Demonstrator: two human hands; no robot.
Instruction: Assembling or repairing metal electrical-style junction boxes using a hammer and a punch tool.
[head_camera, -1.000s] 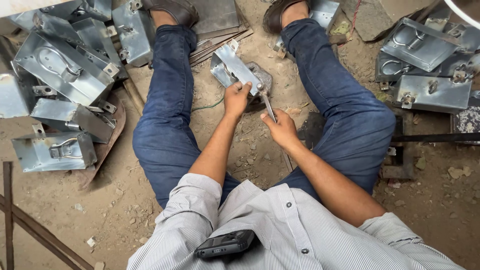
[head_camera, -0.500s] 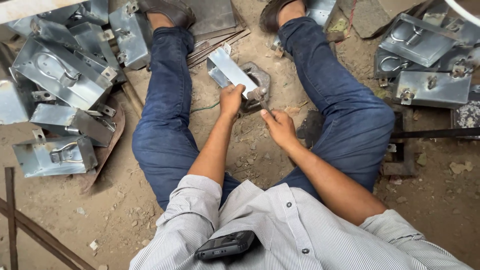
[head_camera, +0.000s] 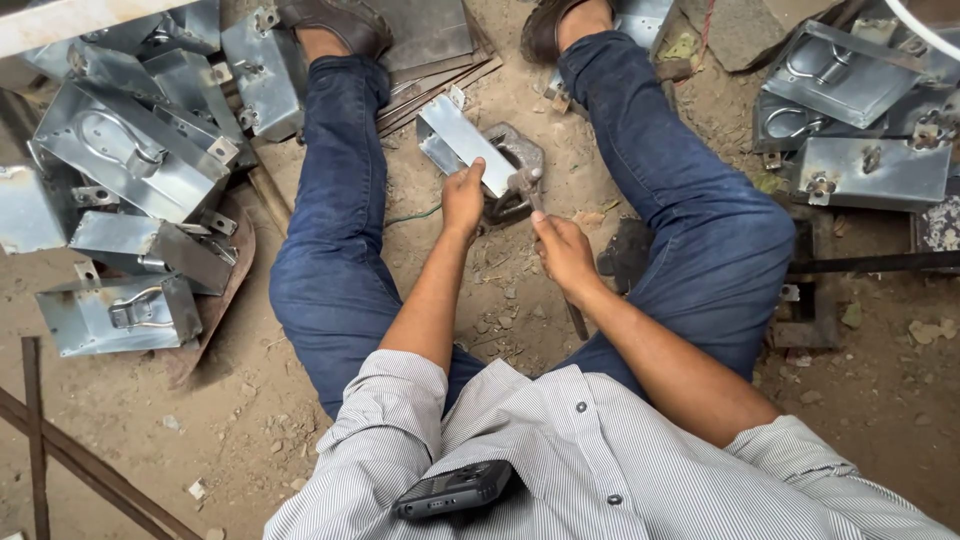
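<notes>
Head view: my left hand (head_camera: 463, 197) grips the metal box (head_camera: 462, 145), long axis slanting away; my right hand (head_camera: 563, 250) clenches the hammer (head_camera: 528, 186) just beside it.

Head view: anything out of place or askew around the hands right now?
Nothing looks damaged or spilled. The left hand holds a metal box tilted on a dark metal block; the right hand grips a hammer. Finished boxes lie jumbled at the left, leaning on each other on the dirt floor.
</notes>
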